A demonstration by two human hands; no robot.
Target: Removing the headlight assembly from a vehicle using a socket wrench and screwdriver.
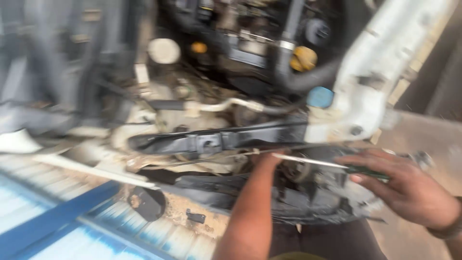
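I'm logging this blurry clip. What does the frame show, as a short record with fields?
Setting: open car engine bay, blurred
Right hand: holds a thin metal screwdriver with a dark green handle, tip pointing left
Left hand: hidden; left forearm reaches in beneath the black plastic crossbar
Nearby: round blue cap, yellow cap, white body panel

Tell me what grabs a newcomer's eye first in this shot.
At lower right, the right hand grips a green-handled screwdriver, its shaft pointing left into the open engine bay. The left forearm reaches up from the bottom centre, its hand hidden among the parts. Above, a blue cap and yellow cap stand out.
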